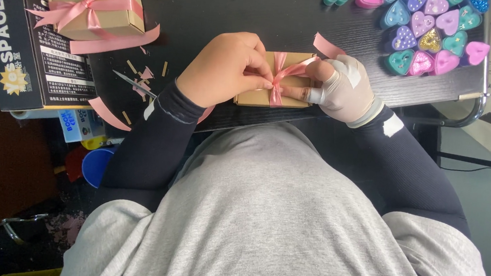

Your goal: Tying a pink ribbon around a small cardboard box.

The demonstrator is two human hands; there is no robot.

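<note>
Small tan box [261,95] sat at near edge of black table [221,11], centre. Left hand [225,68] lay over its left half, fingertips pinching pink ribbon [283,73] at the knot. Right hand [344,87], gloved, pinched the ribbon's right strand. Finished bowed box [94,3] far left; heart-shaped candles [426,29] far right.
</note>
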